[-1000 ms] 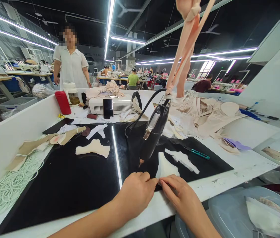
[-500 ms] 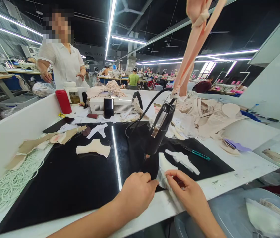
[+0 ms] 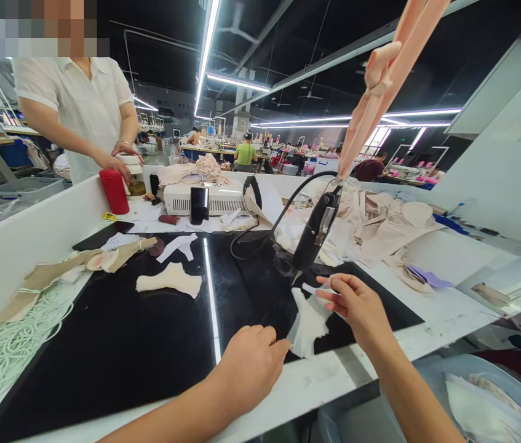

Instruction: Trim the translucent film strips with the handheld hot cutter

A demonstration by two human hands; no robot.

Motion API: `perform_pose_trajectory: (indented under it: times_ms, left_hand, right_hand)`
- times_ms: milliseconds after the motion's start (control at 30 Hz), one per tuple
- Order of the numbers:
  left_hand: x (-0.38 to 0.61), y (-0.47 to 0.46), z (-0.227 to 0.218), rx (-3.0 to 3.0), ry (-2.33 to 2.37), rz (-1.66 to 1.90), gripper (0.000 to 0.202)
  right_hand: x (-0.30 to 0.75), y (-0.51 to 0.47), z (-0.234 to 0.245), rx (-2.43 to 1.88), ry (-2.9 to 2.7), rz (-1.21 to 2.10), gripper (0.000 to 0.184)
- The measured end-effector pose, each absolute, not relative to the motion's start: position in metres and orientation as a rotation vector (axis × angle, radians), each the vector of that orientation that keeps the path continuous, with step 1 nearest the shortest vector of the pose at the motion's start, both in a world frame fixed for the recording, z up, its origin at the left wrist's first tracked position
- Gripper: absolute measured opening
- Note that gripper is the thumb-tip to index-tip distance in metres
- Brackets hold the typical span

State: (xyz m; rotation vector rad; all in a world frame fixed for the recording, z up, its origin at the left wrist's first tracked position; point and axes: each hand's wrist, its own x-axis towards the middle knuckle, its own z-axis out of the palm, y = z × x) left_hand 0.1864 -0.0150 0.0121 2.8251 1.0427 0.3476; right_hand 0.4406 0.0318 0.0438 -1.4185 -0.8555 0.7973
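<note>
My left hand point(image 3: 250, 364) rests curled at the front edge of the black mat point(image 3: 117, 344), its fingertips pinching the lower edge of a thin white fabric piece point(image 3: 309, 320). My right hand point(image 3: 357, 306) is raised above the mat and pinches the upper part of the same white piece, lifting it. A black hand tool point(image 3: 318, 231) hangs on a peach strap point(image 3: 375, 92) just above my right hand, tip pointing down. More white pieces lie on the mat by my right hand, partly hidden by it.
A cream fabric piece point(image 3: 170, 280) lies mid-mat. White cord point(image 3: 6, 344) is heaped at left. A white box point(image 3: 207, 197) with a phone, a red bottle point(image 3: 114, 191) and beige fabric piles point(image 3: 389, 221) stand behind. A person in white point(image 3: 80, 111) reaches over the far-left wall. A grey bin point(image 3: 430, 400) sits lower right.
My right hand rose from the table edge and moved right, lifting the white piece. The hanging tool swung right and farther away. The person in white came closer and reached toward the red bottle.
</note>
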Motion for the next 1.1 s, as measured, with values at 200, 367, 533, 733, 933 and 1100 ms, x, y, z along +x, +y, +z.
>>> perform_pose_trajectory:
  times_ms: [200,367,533,733,933,1100]
  left_hand:
    - [0.187,-0.015,0.012,2.787,1.04,0.336,0.02]
    - [0.188,-0.014,0.012,2.704,1.04,0.354,0.023]
    - [0.187,-0.013,0.011,2.509,1.003,0.43,0.027]
    - [0.182,0.002,0.008,1.998,1.002,0.663,0.035]
    - [0.173,0.015,0.02,1.426,0.91,0.706,0.053]
    - [0.155,0.0,0.037,1.126,0.785,0.643,0.075]
  right_hand:
    - [0.449,0.07,0.049,-1.293,-0.815,0.76,0.024]
    - [0.452,0.091,0.061,-1.121,-0.789,0.56,0.023]
    - [0.444,0.065,0.078,-0.918,-0.747,0.431,0.024]
    - [0.4,-0.009,0.085,-0.875,-0.863,0.669,0.037]
    - [0.353,-0.057,0.07,-0.919,-0.945,1.018,0.039]
    - [0.321,-0.073,0.056,-0.95,-0.892,1.167,0.041]
